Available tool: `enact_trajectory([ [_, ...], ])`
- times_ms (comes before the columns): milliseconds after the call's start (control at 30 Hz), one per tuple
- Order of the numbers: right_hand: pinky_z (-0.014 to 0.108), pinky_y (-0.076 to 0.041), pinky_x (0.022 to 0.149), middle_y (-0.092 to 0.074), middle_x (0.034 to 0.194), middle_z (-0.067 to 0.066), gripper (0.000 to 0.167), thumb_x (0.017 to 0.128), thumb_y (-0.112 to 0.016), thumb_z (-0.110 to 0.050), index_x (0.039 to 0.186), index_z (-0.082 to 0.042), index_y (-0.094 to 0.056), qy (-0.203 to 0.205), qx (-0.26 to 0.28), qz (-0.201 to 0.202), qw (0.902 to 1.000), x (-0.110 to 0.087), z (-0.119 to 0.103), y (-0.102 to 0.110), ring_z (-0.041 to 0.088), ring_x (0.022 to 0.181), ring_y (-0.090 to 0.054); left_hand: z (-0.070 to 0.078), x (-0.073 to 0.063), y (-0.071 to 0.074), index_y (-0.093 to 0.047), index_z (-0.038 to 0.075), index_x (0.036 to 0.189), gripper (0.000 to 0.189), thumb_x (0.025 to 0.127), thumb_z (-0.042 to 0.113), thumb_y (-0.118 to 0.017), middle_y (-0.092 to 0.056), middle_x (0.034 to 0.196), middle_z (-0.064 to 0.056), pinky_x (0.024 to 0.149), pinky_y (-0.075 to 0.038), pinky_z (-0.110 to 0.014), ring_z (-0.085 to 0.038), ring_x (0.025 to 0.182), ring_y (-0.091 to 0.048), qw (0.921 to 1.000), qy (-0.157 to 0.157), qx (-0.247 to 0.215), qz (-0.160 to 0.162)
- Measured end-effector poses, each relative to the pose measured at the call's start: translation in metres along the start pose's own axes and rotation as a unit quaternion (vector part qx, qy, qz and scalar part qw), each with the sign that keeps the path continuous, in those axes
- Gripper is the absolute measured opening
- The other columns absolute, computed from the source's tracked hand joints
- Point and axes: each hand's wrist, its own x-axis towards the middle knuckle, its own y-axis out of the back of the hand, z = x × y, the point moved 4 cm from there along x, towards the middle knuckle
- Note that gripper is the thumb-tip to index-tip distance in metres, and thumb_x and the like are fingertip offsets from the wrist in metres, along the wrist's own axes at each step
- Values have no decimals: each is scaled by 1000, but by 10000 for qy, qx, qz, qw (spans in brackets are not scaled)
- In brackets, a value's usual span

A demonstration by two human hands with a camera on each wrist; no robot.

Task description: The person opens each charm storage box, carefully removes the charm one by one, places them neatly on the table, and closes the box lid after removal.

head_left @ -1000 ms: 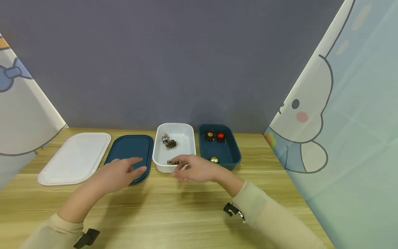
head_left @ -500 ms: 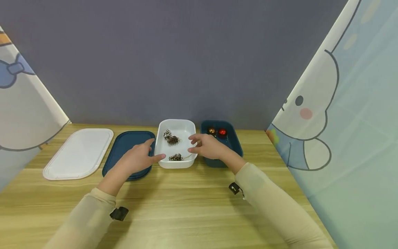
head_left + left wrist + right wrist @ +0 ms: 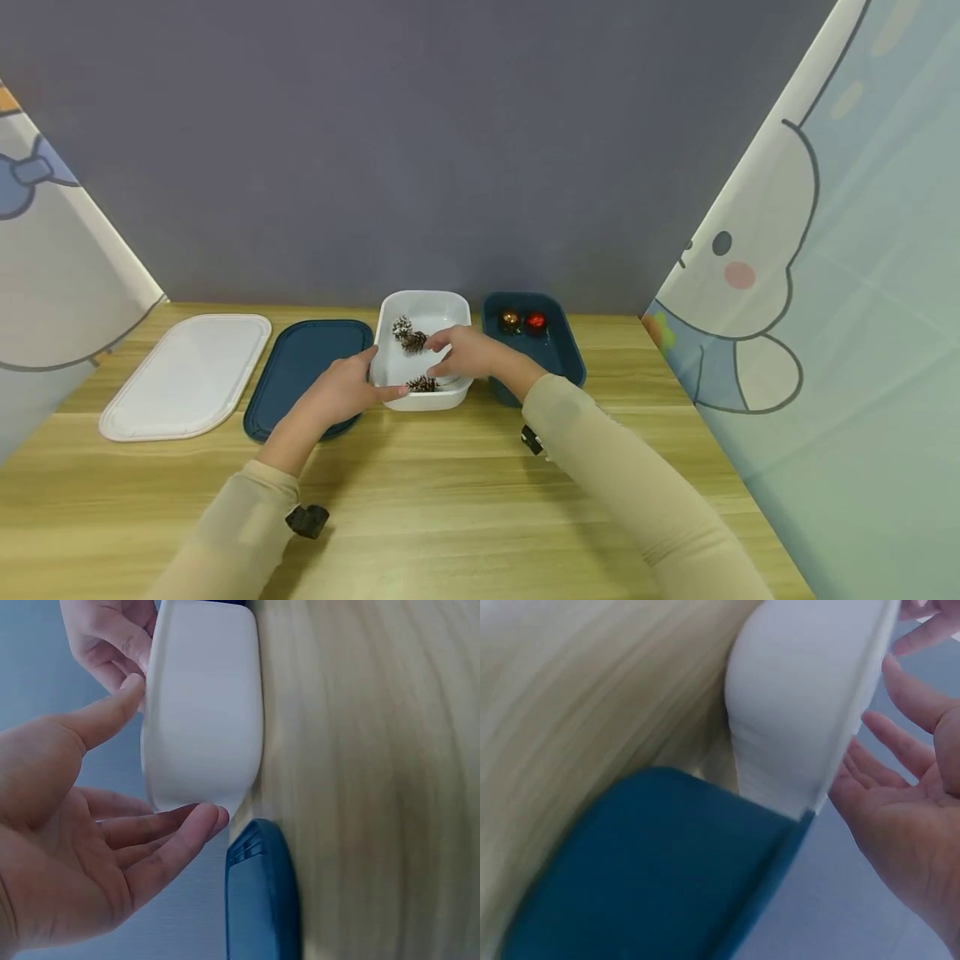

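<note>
A white plastic box [image 3: 429,402] holds three small pine cones: a white-flecked pine cone [image 3: 402,326] and a brown pine cone [image 3: 414,342] together at the back left, and another pine cone [image 3: 423,384] near the front wall. At its front-left corner my left hand [image 3: 343,392] rests with fingers along the side and thumb over the front rim; in the left wrist view its fingers [image 3: 176,851] look fairly straight. My right hand [image 3: 471,354] reaches over the right rim into the box, thumb and fingers apart above the pine cones, with nothing visible between them.
A dark blue box [image 3: 570,354] stands right of the white one, with a gold bauble [image 3: 510,320] and a red bauble [image 3: 536,322] inside. Left lie a dark blue lid [image 3: 300,358] and a white lid [image 3: 187,375]. A grey wall [image 3: 480,167] rises behind.
My left hand has moved right from over the blue lid to the white box's corner. My right hand went back and right, then left into the box.
</note>
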Motion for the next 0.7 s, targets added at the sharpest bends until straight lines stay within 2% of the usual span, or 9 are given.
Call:
enact_trajectory([
  [133, 38, -60, 103, -66, 148, 14, 54, 100, -77, -24, 149, -5, -62, 57, -233, -219, 9995, 6, -3, -12, 28, 128, -71, -2, -2, -3, -30, -13, 161, 100, 97, 50, -76, -69, 134, -32, 90, -60, -55, -44, 116, -72, 9999, 74, 125, 39],
  [233, 37, -59, 105, -69, 144, 13, 52, 99, -78, -22, 147, -5, -64, 81, -371, -235, 9990, 8, -5, -16, 27, 129, -69, -3, -2, -4, -26, -15, 162, 107, 96, 54, -76, -68, 134, -34, 91, -60, -55, -44, 117, -72, 9998, 110, 189, 34],
  [467, 35, -58, 104, -76, 131, 12, 45, 96, -82, -18, 138, -4, -71, 221, -531, -276, 9980, 13, -6, -21, 26, 123, -71, -4, -2, -2, -27, -13, 162, 109, 95, 57, -77, -70, 132, -30, 91, -60, -55, -41, 116, -72, 9997, 203, 108, 11],
  [700, 33, -58, 104, -79, 125, 9, 37, 96, -80, -12, 133, -6, -75, 394, -1247, -261, 9911, 15, -7, -26, 23, 120, -73, -5, -2, -2, -28, -11, 163, 108, 94, 56, -77, -72, 130, -28, 92, -59, -56, -40, 115, -73, 9995, 293, 101, 77],
])
